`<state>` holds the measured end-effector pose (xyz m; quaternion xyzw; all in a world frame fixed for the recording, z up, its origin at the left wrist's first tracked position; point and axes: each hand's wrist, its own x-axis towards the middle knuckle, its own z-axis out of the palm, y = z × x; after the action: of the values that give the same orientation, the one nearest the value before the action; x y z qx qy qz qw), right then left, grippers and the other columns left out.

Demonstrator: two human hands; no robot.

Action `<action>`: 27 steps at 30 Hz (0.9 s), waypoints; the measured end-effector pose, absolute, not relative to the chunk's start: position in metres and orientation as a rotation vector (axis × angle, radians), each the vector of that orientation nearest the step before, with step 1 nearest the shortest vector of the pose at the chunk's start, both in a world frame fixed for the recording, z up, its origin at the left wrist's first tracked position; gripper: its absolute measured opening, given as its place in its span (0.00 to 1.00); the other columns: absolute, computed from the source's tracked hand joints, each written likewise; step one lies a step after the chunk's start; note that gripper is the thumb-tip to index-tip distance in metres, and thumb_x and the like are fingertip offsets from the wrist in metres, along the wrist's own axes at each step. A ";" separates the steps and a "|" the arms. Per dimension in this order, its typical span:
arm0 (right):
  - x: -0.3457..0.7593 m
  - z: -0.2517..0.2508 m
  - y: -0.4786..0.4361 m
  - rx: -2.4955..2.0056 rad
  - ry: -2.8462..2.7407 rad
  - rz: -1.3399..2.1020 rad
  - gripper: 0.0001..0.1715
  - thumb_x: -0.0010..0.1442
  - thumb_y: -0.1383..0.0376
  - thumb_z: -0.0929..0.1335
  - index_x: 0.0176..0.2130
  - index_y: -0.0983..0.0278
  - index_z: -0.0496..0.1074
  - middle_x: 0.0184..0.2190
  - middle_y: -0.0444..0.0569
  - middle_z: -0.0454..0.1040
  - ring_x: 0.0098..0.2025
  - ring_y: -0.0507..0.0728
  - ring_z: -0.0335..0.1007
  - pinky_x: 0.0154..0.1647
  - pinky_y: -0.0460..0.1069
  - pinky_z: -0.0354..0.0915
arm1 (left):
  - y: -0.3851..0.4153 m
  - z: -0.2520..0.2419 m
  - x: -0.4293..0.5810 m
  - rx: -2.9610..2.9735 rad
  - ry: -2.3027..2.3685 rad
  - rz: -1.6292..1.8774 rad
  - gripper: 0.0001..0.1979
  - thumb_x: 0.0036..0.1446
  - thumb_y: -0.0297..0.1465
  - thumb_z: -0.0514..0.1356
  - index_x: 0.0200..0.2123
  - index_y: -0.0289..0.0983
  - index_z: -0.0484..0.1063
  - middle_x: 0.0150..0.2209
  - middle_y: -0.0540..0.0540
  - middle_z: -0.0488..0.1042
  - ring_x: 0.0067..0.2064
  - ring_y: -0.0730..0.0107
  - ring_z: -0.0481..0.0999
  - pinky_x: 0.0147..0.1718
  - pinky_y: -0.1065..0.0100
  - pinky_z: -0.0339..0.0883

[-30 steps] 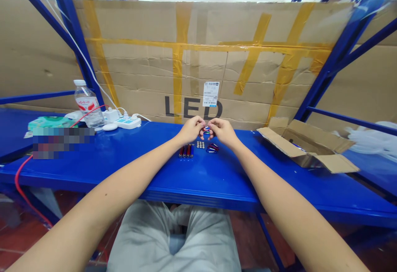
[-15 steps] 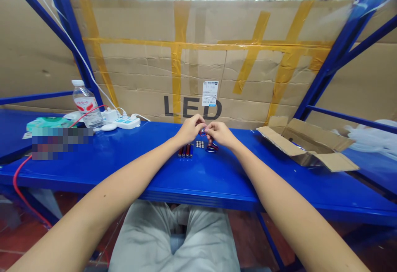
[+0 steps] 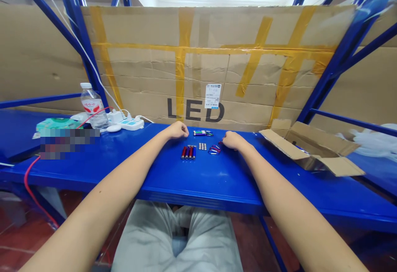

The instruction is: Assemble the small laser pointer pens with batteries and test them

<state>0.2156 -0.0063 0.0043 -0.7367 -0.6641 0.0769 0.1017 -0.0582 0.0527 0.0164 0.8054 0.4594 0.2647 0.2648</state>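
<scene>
My left hand (image 3: 178, 130) rests on the blue shelf top (image 3: 198, 177) with its fingers curled in and nothing showing in them. My right hand (image 3: 232, 139) also lies curled on the shelf, its fingertips at the edge of a small pile of coloured carabiner clips (image 3: 214, 149). Whether it holds one is hidden. Between the hands, farther back, lies a small assembled keychain flashlight with a clip (image 3: 202, 132). A row of several small red and blue flashlight bodies (image 3: 188, 152) lies in front of my left hand. Beside them is a cluster of button batteries (image 3: 202, 146).
An open cardboard box (image 3: 310, 148) sits on the shelf at the right. At the left stand a water bottle (image 3: 92, 106), a white power strip (image 3: 125, 121) and a green tissue pack (image 3: 56, 124). A taped cardboard sheet marked LED (image 3: 198, 65) forms the back wall.
The two hands were pinched together on a small flashlight and clip above the shelf. They have parted and dropped to the shelf, and the assembled flashlight now lies between them at the back.
</scene>
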 end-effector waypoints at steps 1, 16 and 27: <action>0.215 0.004 -0.006 -2.179 -1.972 0.221 0.15 0.57 0.61 0.68 0.40 0.70 0.75 0.34 0.65 0.77 0.37 0.65 0.76 0.35 0.52 0.66 | 0.053 0.018 -0.061 2.146 1.219 0.607 0.04 0.39 0.23 0.65 0.22 0.36 0.77 0.23 0.47 0.76 0.27 0.69 0.72 0.29 0.70 0.64; 0.214 0.003 -0.006 -1.834 -2.177 0.217 0.11 0.54 0.71 0.68 0.37 0.62 0.79 0.35 0.48 0.80 0.37 0.54 0.74 0.36 0.44 0.63 | 0.044 0.032 -0.074 2.071 1.143 0.161 0.04 0.36 0.28 0.63 0.21 0.38 0.78 0.22 0.47 0.76 0.25 0.72 0.70 0.22 0.74 0.58; 0.213 0.004 -0.006 -1.864 -2.169 0.253 0.11 0.49 0.74 0.69 0.33 0.63 0.78 0.33 0.48 0.79 0.35 0.54 0.73 0.33 0.43 0.62 | 0.037 0.038 -0.072 2.092 1.106 0.106 0.04 0.36 0.28 0.66 0.22 0.38 0.77 0.25 0.46 0.75 0.27 0.71 0.68 0.23 0.72 0.56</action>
<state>0.2126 -0.0064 0.0040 -0.6434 -0.7485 0.0872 0.1348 -0.0725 0.0365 0.0385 0.8181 0.4325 0.0413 0.3767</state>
